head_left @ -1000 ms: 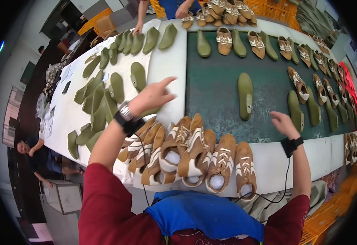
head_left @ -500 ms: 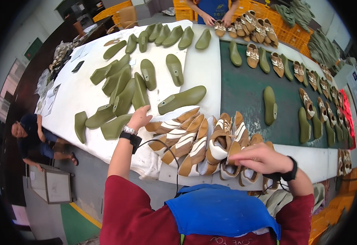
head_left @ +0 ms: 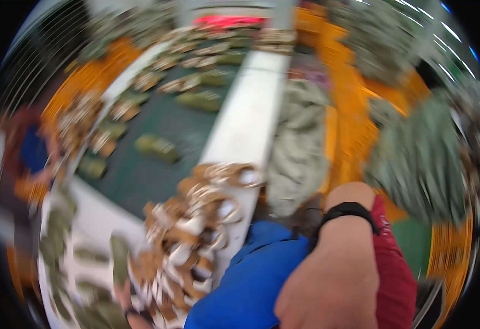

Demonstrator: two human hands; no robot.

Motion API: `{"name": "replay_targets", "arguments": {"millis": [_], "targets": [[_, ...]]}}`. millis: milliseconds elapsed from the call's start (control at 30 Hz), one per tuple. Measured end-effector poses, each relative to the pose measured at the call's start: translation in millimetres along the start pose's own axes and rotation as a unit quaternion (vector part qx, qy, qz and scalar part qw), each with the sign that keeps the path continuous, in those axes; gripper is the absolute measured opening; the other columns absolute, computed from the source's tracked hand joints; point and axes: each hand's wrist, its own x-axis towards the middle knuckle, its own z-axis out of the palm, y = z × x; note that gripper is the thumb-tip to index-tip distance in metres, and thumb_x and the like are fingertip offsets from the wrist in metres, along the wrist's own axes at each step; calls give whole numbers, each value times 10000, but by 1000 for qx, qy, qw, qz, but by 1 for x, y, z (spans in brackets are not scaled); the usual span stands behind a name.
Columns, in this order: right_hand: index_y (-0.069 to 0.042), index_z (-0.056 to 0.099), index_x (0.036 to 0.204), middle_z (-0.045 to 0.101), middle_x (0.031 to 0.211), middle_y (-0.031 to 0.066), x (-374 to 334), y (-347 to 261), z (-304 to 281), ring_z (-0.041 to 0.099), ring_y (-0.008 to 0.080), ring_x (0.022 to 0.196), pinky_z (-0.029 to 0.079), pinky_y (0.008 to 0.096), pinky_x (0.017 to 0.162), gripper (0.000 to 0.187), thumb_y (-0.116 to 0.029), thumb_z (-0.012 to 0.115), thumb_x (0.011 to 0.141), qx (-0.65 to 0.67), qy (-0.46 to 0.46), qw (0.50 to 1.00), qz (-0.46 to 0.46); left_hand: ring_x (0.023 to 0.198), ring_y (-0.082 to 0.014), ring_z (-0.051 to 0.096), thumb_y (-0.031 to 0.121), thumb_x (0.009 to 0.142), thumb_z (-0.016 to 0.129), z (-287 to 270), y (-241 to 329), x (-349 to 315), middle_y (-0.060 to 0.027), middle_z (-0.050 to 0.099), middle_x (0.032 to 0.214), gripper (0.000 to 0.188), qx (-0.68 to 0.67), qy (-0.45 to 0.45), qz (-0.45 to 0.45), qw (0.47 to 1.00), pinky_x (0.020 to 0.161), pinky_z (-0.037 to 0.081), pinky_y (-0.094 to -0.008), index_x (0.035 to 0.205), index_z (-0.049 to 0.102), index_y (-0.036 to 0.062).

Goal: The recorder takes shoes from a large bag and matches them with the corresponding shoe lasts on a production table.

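Note:
The whole picture is smeared by motion. My left hand (head_left: 123,296) is low at the left, right by the end of a green shoe last (head_left: 120,257). Whether it grips that last cannot be made out. A row of brown and white shoe uppers (head_left: 188,225) lies along the near table edge, to the right of this hand. My right hand (head_left: 328,290) is large and close, in front of my blue apron (head_left: 251,268), with a black band on the wrist. Its fingers are hidden or out of the picture at the lower edge.
A dark green belt (head_left: 168,126) carries lasts and uppers between white table strips (head_left: 245,115). More green lasts (head_left: 56,241) lie at the left. A co-worker (head_left: 31,142) stands across the table, near piled uppers (head_left: 78,120). Orange crates (head_left: 349,120) and grey-green cloth (head_left: 297,148) are at right.
The view has swung sharply to the right, bringing crates and cloth in. My right hand has left its place over the uppers and is now close before my apron. My left hand stays near the lasts.

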Motion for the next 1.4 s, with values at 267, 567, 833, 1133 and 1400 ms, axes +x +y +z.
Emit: {"name": "replay_targets", "arguments": {"millis": [267,567,833,1133,1400], "targets": [[-82,390,1321,651,974,126,-245,-140,-58,623,152,768,507,282,743,436,-203,489,913,-273,548,587,529,1086,-244,552,180,760,664,22,-23,35,-135,586,1171,536,59,-127,182,973,915,434,-341,1236,501,-6],[-8,533,1157,574,708,97,-489,-109,-187,533,151,501,432,311,456,359,-216,492,867,-496,378,466,628,987,-237,598,251,723,728,-19,31,-15,-149,611,1125,538,83,23,-99,991,849,477,-370,1180,553,27],[53,538,1172,641,727,134,-239,138,-178,611,151,592,503,272,576,430,-42,541,753,-268,44,727,631,1009,-337,580,339,719,665,-44,102,-130,-218,589,1110,628,87,145,-60,984,889,457,-379,1241,485,41],[8,587,1105,638,725,116,37,248,-113,603,162,644,484,290,615,371,-65,600,741,-298,-310,802,415,980,-344,587,327,779,624,55,59,-372,-206,612,1069,562,52,232,-187,953,854,460,-395,1243,478,46],[-33,632,1061,643,708,119,83,333,-28,607,191,612,487,296,614,322,-115,584,753,-232,-486,776,327,997,-341,592,328,808,598,130,71,-437,-229,603,1077,558,-5,203,-315,927,860,461,-395,1258,456,30]]}}
